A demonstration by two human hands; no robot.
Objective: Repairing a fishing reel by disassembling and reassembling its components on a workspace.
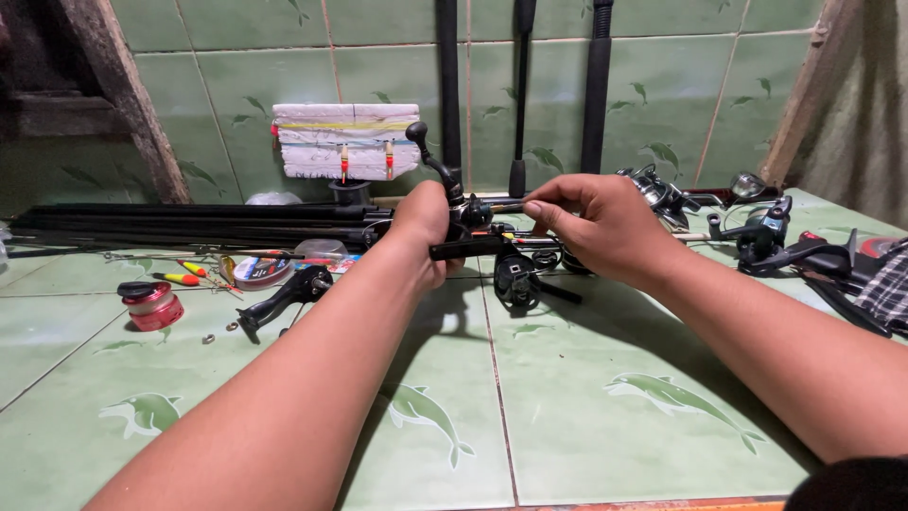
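On green tiles | left hand (423,220) grips fishing reel (473,227) | right hand (596,222) pinches its front

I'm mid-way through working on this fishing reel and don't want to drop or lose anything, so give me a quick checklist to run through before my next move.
1. Left hand grips the rod handle with the black reel: ok, fingers closed around it.
2. Right hand pinches a small part at the reel: ok, but what it pinches cannot tell.
3. Loose spool sits flat on the tiled surface under the hands: ok.
4. Small nuts lie loose near the red spool: not ok, easy to knock away.
5. Spare crank handle clear of the left forearm: cannot tell, very close.
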